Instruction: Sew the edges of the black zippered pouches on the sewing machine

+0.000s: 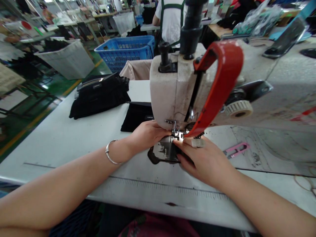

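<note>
The left hand and right hand flank the sewing machine needle, black fabric beside the left. Whether either grip pinches anything, I cannot tell.

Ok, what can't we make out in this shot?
All head view:
- Right end of the black cloth: hidden behind the left hand and machine head.
- Wording on the cloth's label: too small.
- Whether either grip, left or right hand, is closed on anything: fingertips crowd the needle area.
- Head of the person in white: cut off by top edge.
</note>
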Tool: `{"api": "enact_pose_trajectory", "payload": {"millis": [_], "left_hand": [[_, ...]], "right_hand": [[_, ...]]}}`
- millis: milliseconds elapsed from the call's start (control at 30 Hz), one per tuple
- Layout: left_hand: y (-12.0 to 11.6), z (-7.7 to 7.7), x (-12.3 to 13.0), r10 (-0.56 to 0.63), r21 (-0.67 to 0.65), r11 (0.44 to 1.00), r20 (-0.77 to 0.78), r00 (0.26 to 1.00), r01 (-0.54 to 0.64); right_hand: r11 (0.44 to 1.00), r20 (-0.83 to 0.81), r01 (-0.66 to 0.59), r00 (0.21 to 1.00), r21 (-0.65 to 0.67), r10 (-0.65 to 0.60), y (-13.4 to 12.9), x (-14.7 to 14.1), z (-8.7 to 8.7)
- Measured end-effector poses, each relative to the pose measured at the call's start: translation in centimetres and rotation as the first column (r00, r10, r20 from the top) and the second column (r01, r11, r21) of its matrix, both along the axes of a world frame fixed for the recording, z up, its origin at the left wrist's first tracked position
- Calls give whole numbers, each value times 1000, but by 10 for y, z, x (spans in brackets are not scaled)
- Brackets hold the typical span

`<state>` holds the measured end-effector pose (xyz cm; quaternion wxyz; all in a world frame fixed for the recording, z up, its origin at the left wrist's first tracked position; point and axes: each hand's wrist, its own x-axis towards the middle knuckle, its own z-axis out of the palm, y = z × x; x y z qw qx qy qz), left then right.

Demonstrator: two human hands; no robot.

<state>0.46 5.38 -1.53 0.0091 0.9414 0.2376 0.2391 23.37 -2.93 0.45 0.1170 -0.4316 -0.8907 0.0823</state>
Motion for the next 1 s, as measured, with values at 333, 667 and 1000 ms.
{"api": "enact_pose_trajectory", "payload": {"millis": [333, 667, 1000], "left_hand": [[-9, 5, 2, 78, 43, 996, -15, 997, -77], [-27, 21, 12, 230, 44, 973, -222, 947, -227], [-36, 79, 6, 86, -310, 887, -617, 782, -343]], "right_hand": [[1000, 1, 0, 1000, 1, 0, 1, 1, -2], [999, -23, -13, 1000, 36, 14, -1, 3, -5], [988, 38, -82, 996, 128, 78, -8, -3, -5]]}}
